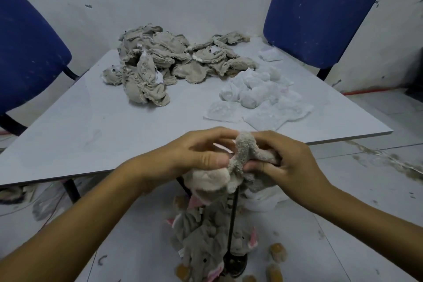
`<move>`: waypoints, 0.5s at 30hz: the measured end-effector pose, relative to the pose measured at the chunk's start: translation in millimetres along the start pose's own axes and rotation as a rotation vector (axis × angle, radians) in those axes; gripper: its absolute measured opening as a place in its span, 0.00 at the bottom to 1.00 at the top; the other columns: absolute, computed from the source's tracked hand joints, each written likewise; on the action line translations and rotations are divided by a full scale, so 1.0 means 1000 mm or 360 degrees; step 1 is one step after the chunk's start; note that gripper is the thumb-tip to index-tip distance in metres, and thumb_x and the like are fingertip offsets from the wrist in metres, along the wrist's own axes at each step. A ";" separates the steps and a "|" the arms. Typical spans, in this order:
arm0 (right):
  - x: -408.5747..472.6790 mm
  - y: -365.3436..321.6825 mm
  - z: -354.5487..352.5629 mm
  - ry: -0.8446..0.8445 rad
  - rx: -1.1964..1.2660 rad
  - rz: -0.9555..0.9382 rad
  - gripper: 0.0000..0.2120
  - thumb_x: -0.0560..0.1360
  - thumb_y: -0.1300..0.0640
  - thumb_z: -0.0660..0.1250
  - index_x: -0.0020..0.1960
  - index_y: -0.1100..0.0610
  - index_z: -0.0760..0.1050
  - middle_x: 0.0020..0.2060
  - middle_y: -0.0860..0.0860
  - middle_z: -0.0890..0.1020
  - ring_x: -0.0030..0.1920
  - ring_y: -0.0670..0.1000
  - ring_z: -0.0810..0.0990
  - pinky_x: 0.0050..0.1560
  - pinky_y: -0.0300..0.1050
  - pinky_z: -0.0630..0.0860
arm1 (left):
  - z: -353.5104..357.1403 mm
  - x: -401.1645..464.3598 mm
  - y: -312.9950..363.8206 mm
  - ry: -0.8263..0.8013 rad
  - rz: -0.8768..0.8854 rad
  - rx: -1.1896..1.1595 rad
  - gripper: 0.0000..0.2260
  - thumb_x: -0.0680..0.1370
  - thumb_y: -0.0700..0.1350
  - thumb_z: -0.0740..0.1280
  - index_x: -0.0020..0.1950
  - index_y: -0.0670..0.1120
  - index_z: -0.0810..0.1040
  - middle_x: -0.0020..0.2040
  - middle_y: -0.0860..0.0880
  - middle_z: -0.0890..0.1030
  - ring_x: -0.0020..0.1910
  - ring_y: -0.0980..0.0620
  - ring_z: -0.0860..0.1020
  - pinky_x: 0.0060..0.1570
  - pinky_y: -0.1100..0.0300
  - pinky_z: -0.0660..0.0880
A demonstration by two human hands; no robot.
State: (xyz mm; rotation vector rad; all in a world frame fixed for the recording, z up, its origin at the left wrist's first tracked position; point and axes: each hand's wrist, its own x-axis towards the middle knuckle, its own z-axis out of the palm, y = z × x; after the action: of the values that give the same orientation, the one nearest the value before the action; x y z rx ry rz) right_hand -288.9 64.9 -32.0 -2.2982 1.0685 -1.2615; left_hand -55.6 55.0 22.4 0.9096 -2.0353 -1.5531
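A grey plush toy skin (242, 158) with a cream part hangs in front of the near edge of the white table (96, 121). My left hand (201, 153) pinches it from the left, thumb pressed on the fabric. On the right, my right hand (288, 160) grips it with fingers curled into the fuzzy cloth. A thin black rod (233, 220) runs down from under the toy to a round black base (235, 263) on the floor.
A heap of grey-beige plush skins (174, 59) lies at the table's far side. Beside it, on the right, lie white stuffing pouches (258, 96). Blue chairs stand at the left (25, 52) and far right (320, 11). More grey toys with pink ears (201, 236) lie on the floor.
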 end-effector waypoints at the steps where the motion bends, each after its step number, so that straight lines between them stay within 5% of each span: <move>1: 0.001 -0.001 0.000 0.0043 0.0056 0.0040 0.23 0.67 0.47 0.77 0.61 0.47 0.76 0.46 0.41 0.80 0.48 0.42 0.79 0.46 0.29 0.71 | 0.003 0.001 0.006 0.0082 0.0041 -0.0013 0.31 0.67 0.60 0.74 0.67 0.48 0.76 0.62 0.45 0.79 0.62 0.46 0.78 0.64 0.50 0.74; 5: 0.007 -0.009 -0.002 0.0182 0.0297 -0.0049 0.35 0.67 0.58 0.78 0.66 0.38 0.67 0.47 0.45 0.73 0.46 0.50 0.77 0.43 0.48 0.78 | 0.023 0.012 0.010 0.0503 0.0272 0.0531 0.12 0.69 0.43 0.78 0.52 0.47 0.83 0.47 0.50 0.84 0.46 0.50 0.82 0.52 0.46 0.79; 9: 0.013 -0.013 -0.013 0.0257 0.0525 0.0064 0.36 0.64 0.54 0.81 0.65 0.42 0.68 0.50 0.46 0.77 0.50 0.45 0.80 0.46 0.36 0.78 | 0.018 0.014 0.011 0.0777 0.0637 -0.0054 0.10 0.65 0.33 0.76 0.41 0.45 0.81 0.37 0.54 0.82 0.38 0.57 0.80 0.40 0.62 0.78; 12: 0.010 -0.013 -0.016 0.0349 0.0370 0.0054 0.21 0.65 0.58 0.81 0.54 0.49 0.75 0.45 0.41 0.81 0.46 0.39 0.80 0.44 0.30 0.75 | 0.008 0.010 0.001 0.0621 0.0476 0.0425 0.16 0.65 0.34 0.74 0.44 0.53 0.80 0.38 0.57 0.80 0.39 0.61 0.78 0.41 0.65 0.73; 15: 0.005 -0.014 -0.005 0.0068 0.0058 -0.0183 0.13 0.66 0.53 0.79 0.46 0.54 0.78 0.39 0.37 0.77 0.39 0.36 0.76 0.40 0.28 0.69 | 0.013 0.009 -0.013 0.0311 0.0125 0.0876 0.20 0.69 0.40 0.77 0.50 0.62 0.75 0.46 0.60 0.80 0.46 0.63 0.78 0.45 0.60 0.73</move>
State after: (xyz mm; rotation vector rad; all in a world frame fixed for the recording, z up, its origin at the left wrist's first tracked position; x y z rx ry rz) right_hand -285.0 71.4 -18.4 -2.3442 0.9307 -1.3676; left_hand -67.5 55.6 5.9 1.1035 -2.3546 -0.8263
